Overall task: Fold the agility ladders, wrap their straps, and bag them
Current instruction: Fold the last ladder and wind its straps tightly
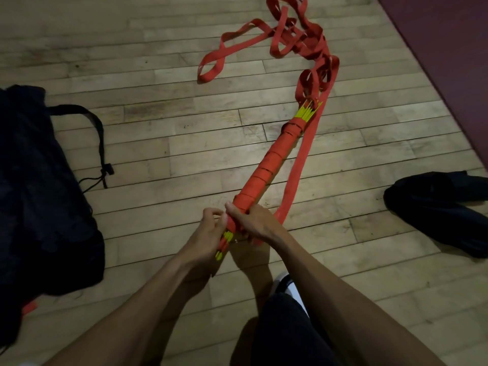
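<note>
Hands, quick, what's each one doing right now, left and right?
Left hand: fingers curled, pinching the near end of the wrapped ladder bundle.
Right hand: gripping the same bundle over the top.

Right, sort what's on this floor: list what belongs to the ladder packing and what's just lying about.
Part of the job:
- wrapped ladder bundle, gripped at its near end by left hand and right hand
- loose red strap, trailing away over the floor
- black drawstring bag

Just lying about:
- dark garment at right
- maroon mat
</note>
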Motion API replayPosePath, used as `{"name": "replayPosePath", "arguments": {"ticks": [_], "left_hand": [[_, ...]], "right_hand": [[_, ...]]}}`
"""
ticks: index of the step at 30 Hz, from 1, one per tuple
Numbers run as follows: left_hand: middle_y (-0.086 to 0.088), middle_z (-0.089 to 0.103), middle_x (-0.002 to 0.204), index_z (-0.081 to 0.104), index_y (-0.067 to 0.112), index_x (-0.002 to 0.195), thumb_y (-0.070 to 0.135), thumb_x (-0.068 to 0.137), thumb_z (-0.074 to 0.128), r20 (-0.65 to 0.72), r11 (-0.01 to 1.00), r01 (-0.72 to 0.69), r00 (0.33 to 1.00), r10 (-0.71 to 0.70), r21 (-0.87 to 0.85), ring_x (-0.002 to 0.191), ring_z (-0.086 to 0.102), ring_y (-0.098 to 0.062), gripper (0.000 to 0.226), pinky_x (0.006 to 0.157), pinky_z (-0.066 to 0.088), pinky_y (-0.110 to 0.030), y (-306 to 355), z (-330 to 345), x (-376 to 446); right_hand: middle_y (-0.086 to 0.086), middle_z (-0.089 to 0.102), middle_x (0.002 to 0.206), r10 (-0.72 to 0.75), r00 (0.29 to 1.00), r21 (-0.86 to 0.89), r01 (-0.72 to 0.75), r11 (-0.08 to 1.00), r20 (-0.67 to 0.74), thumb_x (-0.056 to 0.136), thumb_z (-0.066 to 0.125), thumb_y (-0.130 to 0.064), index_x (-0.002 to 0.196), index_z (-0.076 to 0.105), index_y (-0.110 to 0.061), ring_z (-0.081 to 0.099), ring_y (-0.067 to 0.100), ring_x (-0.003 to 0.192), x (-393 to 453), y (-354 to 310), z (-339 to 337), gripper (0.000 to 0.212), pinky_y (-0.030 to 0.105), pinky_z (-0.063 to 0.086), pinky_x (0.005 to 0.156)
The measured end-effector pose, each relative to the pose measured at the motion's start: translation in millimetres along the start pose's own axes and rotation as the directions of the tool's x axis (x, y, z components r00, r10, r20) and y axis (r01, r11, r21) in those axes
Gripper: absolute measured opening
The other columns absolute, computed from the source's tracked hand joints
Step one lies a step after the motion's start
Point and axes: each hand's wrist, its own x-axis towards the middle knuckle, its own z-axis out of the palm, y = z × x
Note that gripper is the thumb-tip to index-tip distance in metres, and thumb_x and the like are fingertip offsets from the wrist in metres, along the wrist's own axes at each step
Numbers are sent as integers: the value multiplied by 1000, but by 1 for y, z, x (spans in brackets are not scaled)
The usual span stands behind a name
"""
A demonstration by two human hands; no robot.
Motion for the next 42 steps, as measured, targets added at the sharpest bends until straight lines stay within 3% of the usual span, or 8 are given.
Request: {"name": "replayPosePath", "arguments": {"ticks": [6,12,18,22,27,35,40,42], "left_hand": [[-3,75,100,69,17,111,35,93,70,117,996,57,991,-65,66,91,72,-20,26,89,58,-44,-2,-17,9],[0,58,91,44,15,104,39,70,87,-161,908,58,987,11,415,79,59,-17,60,63,47,-33,17,-16,6],[-13,69,105,56,11,123,36,82,81,99,975,127,989,-111,-181,83,70,-23,54,75,58,-38,15,-24,13],[-20,72,103,63,7,117,21,89,75,253,964,170,961,-116,-204,78,73,-24,33,65,60,-33,13,-31,9],[-7,65,101,54,17,113,29,84,80,-27,998,69,997,-69,-7,85,67,-20,41,61,54,-27,-1,-24,3],[1,55,99,35,22,107,26,87,74,-356,959,154,932,-61,239,84,59,-22,44,65,44,-34,-6,10,-14],[-9,61,105,47,14,111,39,105,46,-96,901,142,976,-198,-411,85,64,-18,26,67,54,-31,-4,-2,-15],[-8,57,101,51,8,117,34,109,36,-110,873,142,970,-216,-467,83,59,-12,31,62,51,-15,-3,-5,-12]], "right_hand": [[9,68,67,29,998,30,-30,999,49,92,52,-66,88,68,-11,67,22,55,-7,3,-12,57,31,58,53],[11,73,78,43,999,101,-39,994,-30,84,62,-68,96,70,-7,70,25,65,0,1,-4,62,35,60,59],[7,66,70,44,998,311,-25,950,-54,84,72,-56,99,72,-5,58,16,58,-2,5,-8,53,32,48,56],[6,64,72,-34,999,256,26,966,26,87,66,-59,101,69,-9,59,15,59,-5,-1,-12,52,30,50,56],[-4,60,63,-106,990,-26,109,994,93,94,51,-61,91,61,-21,60,11,52,-9,-16,-18,41,23,51,51],[-1,60,64,-74,992,-60,80,995,104,93,47,-68,74,55,-22,58,13,50,-5,-35,-1,51,23,46,48],[-2,61,66,24,993,19,-27,999,116,92,56,-60,77,61,-21,57,14,55,4,-21,0,43,26,47,52],[-3,59,66,23,982,139,-50,989,187,94,56,-58,78,60,-21,55,11,55,3,-18,-2,40,26,46,57]]}}
